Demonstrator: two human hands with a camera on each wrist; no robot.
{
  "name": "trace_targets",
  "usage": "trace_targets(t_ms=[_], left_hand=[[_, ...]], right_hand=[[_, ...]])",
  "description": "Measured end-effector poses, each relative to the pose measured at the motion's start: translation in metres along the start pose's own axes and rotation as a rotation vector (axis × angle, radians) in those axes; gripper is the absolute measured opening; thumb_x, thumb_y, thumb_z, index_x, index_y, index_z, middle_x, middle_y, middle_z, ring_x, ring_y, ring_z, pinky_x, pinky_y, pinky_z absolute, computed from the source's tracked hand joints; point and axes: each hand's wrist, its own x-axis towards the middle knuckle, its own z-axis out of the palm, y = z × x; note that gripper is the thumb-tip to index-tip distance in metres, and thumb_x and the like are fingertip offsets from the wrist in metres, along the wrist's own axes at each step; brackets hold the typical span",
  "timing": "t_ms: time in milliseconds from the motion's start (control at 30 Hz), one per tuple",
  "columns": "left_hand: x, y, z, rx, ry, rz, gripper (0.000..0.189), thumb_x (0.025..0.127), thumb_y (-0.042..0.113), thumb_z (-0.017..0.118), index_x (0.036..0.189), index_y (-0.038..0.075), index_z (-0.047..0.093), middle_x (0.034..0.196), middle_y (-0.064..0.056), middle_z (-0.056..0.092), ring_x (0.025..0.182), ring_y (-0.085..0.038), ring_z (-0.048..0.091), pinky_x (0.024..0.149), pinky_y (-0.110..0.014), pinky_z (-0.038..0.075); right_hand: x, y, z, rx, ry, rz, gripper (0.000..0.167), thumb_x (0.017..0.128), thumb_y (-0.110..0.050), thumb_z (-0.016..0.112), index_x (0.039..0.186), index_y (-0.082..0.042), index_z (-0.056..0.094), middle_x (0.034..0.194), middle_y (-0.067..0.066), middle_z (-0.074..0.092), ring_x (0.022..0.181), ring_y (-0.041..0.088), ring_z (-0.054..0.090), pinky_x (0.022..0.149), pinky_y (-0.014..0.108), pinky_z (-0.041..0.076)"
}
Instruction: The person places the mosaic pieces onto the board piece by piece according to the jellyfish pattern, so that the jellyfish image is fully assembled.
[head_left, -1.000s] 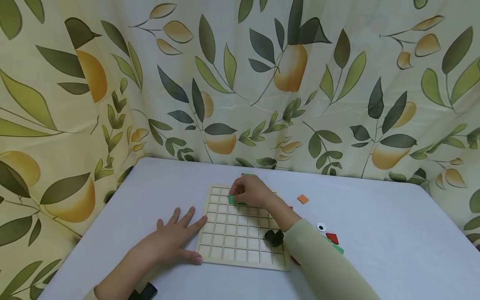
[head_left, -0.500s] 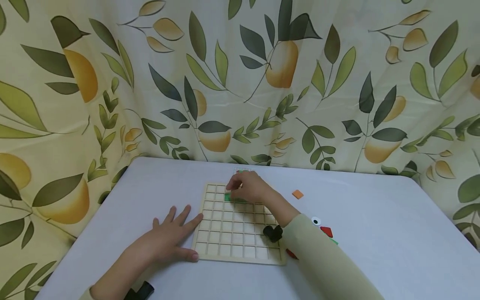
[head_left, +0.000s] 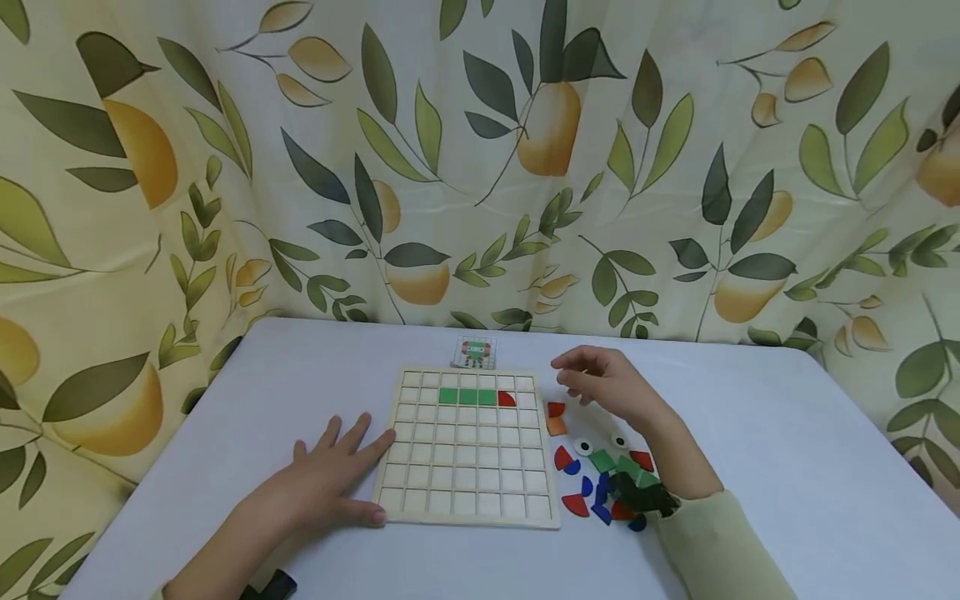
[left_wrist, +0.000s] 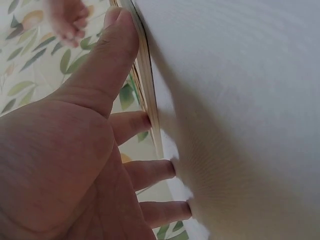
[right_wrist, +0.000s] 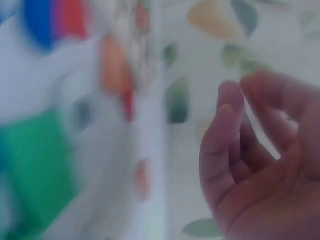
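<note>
A pale wooden grid board (head_left: 465,479) lies on the white table. In its second row from the back, three green squares (head_left: 468,397) sit side by side, with a red quarter-round piece (head_left: 506,399) at their right end. My left hand (head_left: 333,475) is spread flat at the board's left side; thumb and index finger touch the edge, as the left wrist view also shows. To the right of the board my right hand (head_left: 611,387) hovers, its fingers loosely bent with nothing between them. The right wrist view shows the same bare fingers (right_wrist: 230,107).
Right of the board lie several loose pieces: red quarter-rounds (head_left: 575,505), blue half-rounds (head_left: 572,467), green squares (head_left: 602,461), an orange piece (head_left: 557,427) and white eye discs (head_left: 583,447). The black wrist camera (head_left: 641,493) overlaps some. Behind the board lies a small pattern card (head_left: 474,352).
My right hand has let go of a green square on the board and moved right, over beyond the loose pieces. The left hand stays at the board's edge. The head view has shifted slightly.
</note>
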Motion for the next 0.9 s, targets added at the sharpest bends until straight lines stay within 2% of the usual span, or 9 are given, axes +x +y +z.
trace_targets(t_ms=[167, 333, 467, 633, 733, 900], left_hand=[[-0.003, -0.002, 0.001, -0.022, -0.011, -0.008, 0.104, 0.068, 0.067, 0.076, 0.156, 0.029, 0.035, 0.165, -0.018, 0.019, 0.146, -0.058, 0.008, 0.096, -0.088, 0.009], [-0.004, -0.001, 0.000, -0.046, -0.014, -0.007, 0.103, 0.068, 0.067, 0.076, 0.156, 0.030, 0.036, 0.165, -0.017, 0.019, 0.146, -0.058, 0.007, 0.096, -0.087, 0.008], [-0.003, 0.001, -0.001, -0.051, -0.011, -0.008, 0.103, 0.068, 0.066, 0.077, 0.155, 0.030, 0.037, 0.165, -0.017, 0.019, 0.147, -0.057, 0.008, 0.096, -0.087, 0.008], [-0.003, 0.003, -0.001, -0.046, -0.011, -0.009, 0.103, 0.068, 0.065, 0.077, 0.155, 0.029, 0.037, 0.165, -0.018, 0.020, 0.146, -0.058, 0.008, 0.096, -0.087, 0.008], [-0.003, 0.004, -0.001, -0.044, -0.011, -0.013, 0.103, 0.067, 0.065, 0.078, 0.155, 0.029, 0.037, 0.164, -0.018, 0.021, 0.146, -0.058, 0.009, 0.096, -0.087, 0.008], [-0.002, 0.004, 0.000, -0.028, -0.008, -0.018, 0.104, 0.066, 0.066, 0.077, 0.155, 0.030, 0.037, 0.164, -0.018, 0.021, 0.146, -0.059, 0.009, 0.095, -0.087, 0.009]], right_hand=[[-0.004, 0.018, 0.000, -0.085, -0.093, 0.004, 0.031, 0.097, -0.019, 0.064, 0.125, -0.005, 0.067, 0.112, 0.015, 0.067, 0.089, 0.025, 0.062, 0.073, 0.032, 0.057], [-0.009, 0.015, 0.005, -0.305, -0.086, 0.028, 0.026, 0.095, -0.016, 0.065, 0.121, -0.014, 0.071, 0.109, 0.005, 0.068, 0.095, 0.023, 0.059, 0.078, 0.033, 0.055], [-0.013, 0.008, 0.011, -0.457, -0.110, 0.033, 0.029, 0.094, -0.010, 0.064, 0.120, -0.018, 0.074, 0.108, 0.002, 0.066, 0.098, 0.020, 0.057, 0.081, 0.035, 0.053], [-0.015, 0.005, 0.014, -0.520, -0.130, 0.016, 0.033, 0.094, -0.008, 0.063, 0.122, -0.021, 0.074, 0.100, 0.001, 0.063, 0.091, 0.017, 0.055, 0.077, 0.033, 0.051], [-0.015, 0.006, 0.013, -0.532, -0.123, 0.035, 0.034, 0.094, -0.008, 0.063, 0.123, -0.021, 0.072, 0.094, 0.001, 0.062, 0.086, 0.017, 0.054, 0.072, 0.031, 0.050], [-0.012, 0.007, 0.013, -0.582, -0.089, 0.039, 0.032, 0.093, -0.006, 0.063, 0.121, -0.019, 0.073, 0.093, 0.001, 0.063, 0.085, 0.018, 0.054, 0.075, 0.034, 0.052]])
